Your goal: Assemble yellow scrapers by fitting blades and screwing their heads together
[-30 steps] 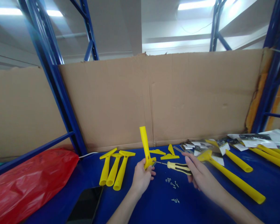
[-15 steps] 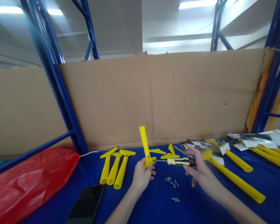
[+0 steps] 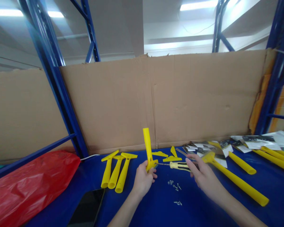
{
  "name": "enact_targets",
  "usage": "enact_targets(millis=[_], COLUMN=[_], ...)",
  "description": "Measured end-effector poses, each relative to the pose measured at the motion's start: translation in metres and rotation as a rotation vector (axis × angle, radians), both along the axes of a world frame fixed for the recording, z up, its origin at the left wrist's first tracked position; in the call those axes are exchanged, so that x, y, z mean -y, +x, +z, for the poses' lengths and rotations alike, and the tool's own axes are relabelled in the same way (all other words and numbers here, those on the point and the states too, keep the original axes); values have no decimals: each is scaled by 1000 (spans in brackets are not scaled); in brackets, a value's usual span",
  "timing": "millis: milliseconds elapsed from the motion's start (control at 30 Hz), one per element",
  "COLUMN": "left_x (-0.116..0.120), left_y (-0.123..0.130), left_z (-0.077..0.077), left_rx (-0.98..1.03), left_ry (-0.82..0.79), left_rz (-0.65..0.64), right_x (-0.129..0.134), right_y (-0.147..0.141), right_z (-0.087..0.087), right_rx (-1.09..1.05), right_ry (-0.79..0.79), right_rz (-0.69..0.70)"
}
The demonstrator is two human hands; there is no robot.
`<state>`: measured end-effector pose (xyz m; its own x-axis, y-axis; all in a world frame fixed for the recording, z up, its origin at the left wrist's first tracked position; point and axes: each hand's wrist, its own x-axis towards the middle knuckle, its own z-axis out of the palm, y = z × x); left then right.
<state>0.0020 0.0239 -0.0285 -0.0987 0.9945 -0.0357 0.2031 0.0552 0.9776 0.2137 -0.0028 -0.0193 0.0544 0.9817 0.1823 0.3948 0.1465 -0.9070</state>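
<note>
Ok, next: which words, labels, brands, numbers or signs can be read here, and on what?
No text can be read.
White packets with black label panels, at the right: apparent print, too small and blurred to read.
Cream-and-black screwdriver handle: no lettering can be made out.
Black, flat phone with dark screen: none visible.
Brown cardboard panel: none visible.

A workshop within storage racking: blue metal uprights (image 3: 67, 113), cardboard panels (image 3: 113, 104), screwdriver (image 3: 180, 165), loose screws (image 3: 176, 187).

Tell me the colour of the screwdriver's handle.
The handle is pale yellow and black (head view).
</note>
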Motion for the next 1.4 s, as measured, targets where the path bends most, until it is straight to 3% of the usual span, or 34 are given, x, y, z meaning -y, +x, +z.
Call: enact_targets(millis=[200,367,467,567,667,833,933,1033,1167,1267,1400], left_x=[-1,-1,0,0,1,0,-1,-2,-2,-2,-1], left_y=[0,0,0,1,0,-1,-1,-1,-1,-1,-1], left_z=[-3,-4,-4,-4,-2,0,-2,-3,-3,-4,-3], left_rx=[-75,-78,-81,-82,-57,-45,-60,-69,-72,-68,-59], left_ry=[5,5,1,15,16,-11,9,14,14,22,23], left_rz=[-29,-42,-47,-69,-42,3,-32,-27,-27,-57,-38], right_x=[1,4,3,1,0,0,-1,0,-1,-3,-2], right_y=[0,-4,-2,1,2,2,3,3,4,5,5], right_z=[-2,3,3,2,-1,-4,-3,-2,-2,-1,-5], right_rx=[-134,-109,-156,-66,15,-36,42,44,-49,16,-1], right_ry=[15,0,50,94,33,70,150,84,70,136,72], right_rz=[54,-89,-5,10,-31,64,3,-33,50,1,-56])
